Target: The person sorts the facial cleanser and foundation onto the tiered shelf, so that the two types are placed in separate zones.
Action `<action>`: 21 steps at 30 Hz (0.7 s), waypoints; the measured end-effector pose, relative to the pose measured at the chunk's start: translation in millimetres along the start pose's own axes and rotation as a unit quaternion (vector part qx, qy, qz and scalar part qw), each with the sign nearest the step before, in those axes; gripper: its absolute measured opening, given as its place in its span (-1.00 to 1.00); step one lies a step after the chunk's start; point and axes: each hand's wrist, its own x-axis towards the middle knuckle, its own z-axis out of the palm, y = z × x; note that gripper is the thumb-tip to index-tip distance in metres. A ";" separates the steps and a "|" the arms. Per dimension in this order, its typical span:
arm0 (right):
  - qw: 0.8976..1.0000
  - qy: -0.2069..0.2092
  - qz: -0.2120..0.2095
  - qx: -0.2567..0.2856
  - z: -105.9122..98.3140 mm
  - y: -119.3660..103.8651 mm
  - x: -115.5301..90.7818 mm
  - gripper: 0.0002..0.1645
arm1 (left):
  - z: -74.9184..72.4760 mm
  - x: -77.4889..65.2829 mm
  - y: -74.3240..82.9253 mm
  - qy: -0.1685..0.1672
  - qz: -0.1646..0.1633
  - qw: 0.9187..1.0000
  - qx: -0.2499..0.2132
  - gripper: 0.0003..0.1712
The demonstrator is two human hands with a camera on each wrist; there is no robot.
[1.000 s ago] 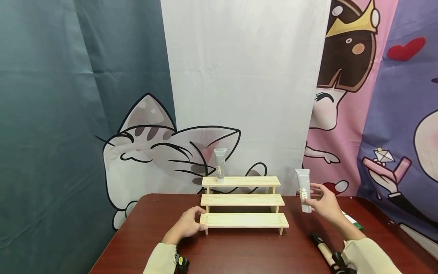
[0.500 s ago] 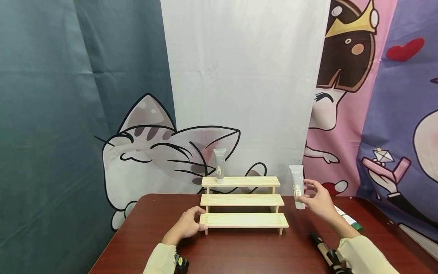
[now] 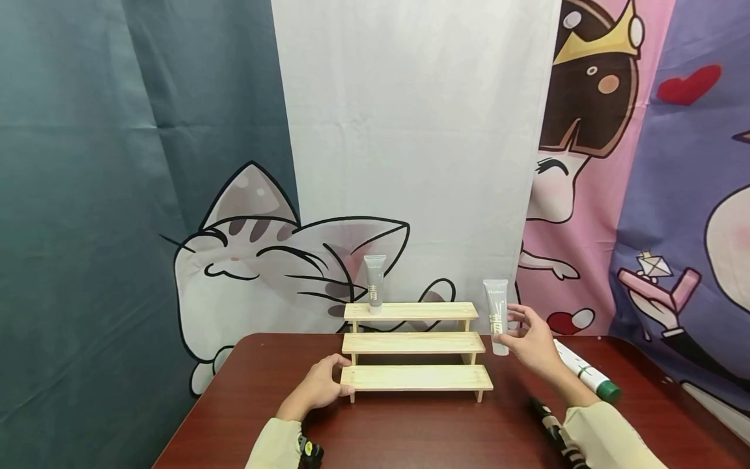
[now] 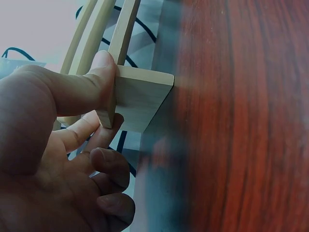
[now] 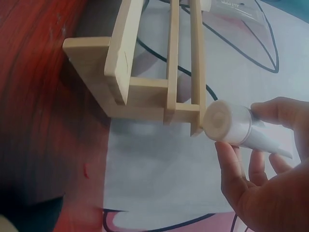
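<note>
A three-step wooden display rack (image 3: 417,376) stands on the table. My left hand (image 3: 319,385) pinches the left end of its lowest step, and the left wrist view shows the thumb (image 4: 102,65) on top with fingers beneath. In my right hand (image 3: 532,342) is a clear squeeze tube (image 3: 497,312), held upright by its lower part just right of the rack, cap down. The right wrist view shows the tube's white cap (image 5: 223,121) near the rack's step ends. A matching tube (image 3: 375,281) stands cap down on the top step, toward the left.
On the dark red table (image 3: 422,436), a white tube with a green cap (image 3: 586,370) lies beyond my right forearm. A black and beige object (image 3: 551,426) lies by the right sleeve. A printed cloth (image 3: 422,150) hangs behind the table.
My right hand has carried the squeeze tube leftward and slightly up, closer to the rack, uncovering more of the green-capped tube. The left hand has kept its place on the rack.
</note>
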 end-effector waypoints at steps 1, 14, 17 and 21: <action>1.000 0.001 0.001 0.003 1.2 -0.1 -0.3 -0.16 | 0.1 0.4 0.1 -0.001 0.001 1.000 0.001 -0.49; 1.000 0.008 -0.012 -0.008 12.2 -2.4 1.2 -0.18 | -0.9 2.4 1.6 -0.002 -0.007 1.000 0.003 -0.49; 1.000 0.004 -0.012 -0.001 13.0 -3.9 0.0 -0.18 | 0.1 2.4 0.9 -0.004 -0.010 1.000 0.004 -0.50; 1.000 0.002 -0.013 0.010 15.4 -4.9 -0.5 -0.18 | 0.7 2.8 -0.8 -0.001 -0.011 1.000 0.006 -0.50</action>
